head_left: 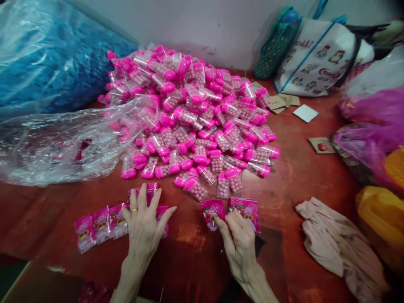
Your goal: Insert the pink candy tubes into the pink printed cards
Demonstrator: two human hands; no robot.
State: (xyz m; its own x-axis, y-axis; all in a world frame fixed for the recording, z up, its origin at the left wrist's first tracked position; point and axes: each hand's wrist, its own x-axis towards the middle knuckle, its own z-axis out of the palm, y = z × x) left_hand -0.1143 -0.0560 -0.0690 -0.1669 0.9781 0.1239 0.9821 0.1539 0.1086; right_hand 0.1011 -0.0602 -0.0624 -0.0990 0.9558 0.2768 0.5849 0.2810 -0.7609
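Note:
My left hand (143, 223), a ring on one finger, lies with its fingers spread over a row of small printed pink packets (101, 225), partly hiding them. My right hand (241, 240) pinches the lower edge of a single pink packet (211, 207) between thumb and finger. Under the knuckles of that same hand lies another pink packet (252, 210), partly covered. Beyond both hands rises a big heap of small clear containers (195, 118) with bright pink caps, filled with pale pink balls.
A large plastic bag of blue pieces (57, 59) stands at the back left, a crumpled clear sheet (63, 147) before it. At right are a crumpled cloth (337, 244), purple bags (375, 126), a yellow bag (381, 214), a printed tote (318, 59) and card pieces (280, 103).

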